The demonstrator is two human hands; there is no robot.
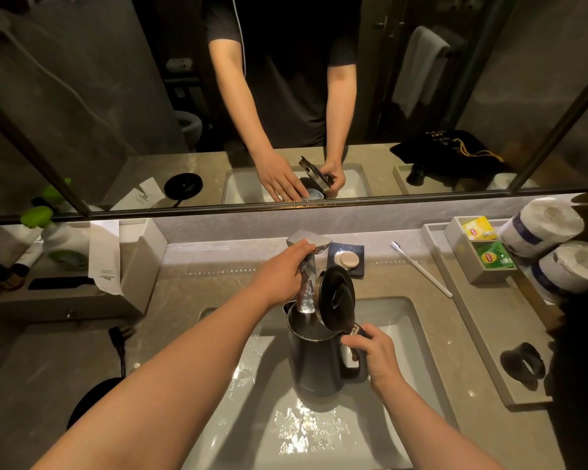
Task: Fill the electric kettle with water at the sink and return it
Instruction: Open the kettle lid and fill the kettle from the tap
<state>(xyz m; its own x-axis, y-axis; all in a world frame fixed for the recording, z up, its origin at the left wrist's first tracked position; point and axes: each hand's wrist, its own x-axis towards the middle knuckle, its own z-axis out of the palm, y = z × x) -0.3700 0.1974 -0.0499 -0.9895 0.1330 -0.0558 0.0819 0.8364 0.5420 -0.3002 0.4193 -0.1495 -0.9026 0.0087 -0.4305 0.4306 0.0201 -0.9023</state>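
The right hand (375, 356) is wrapped around the handle of the dark electric kettle (316, 364), gripping it near the top, just beside the hinge. The kettle stands upright inside the white sink (401, 337), its lid (336, 295) flipped up and open, leaning toward the right hand. The left hand (280, 274) reaches over the kettle's far left and rests on the chrome tap (308, 242), fingers curled around the lever at its top. A stream of water (307, 293) falls from the spout into the kettle's open mouth, passing just to the left of the raised lid. Splashes and puddles glint on the sink floor in front of the kettle.

Behind the tap, a round soap (346, 260) lies on a dark dish (357, 251), close to the raised lid. To the right, a white toothbrush (421, 269) lies aslant on the bench (184, 290). Farther right is a grey tray (482, 337) holding a box with yellow and green tea sachets (486, 242), two paper rolls (550, 245) and a dark ring-shaped object (522, 364). On the left of the bench, the kettle's round black base (92, 401) lies near the bottom edge with its cord (119, 347), well apart from the sink. A grey tissue box (140, 262) and a bottle with a green cap (58, 239) sit farther back.
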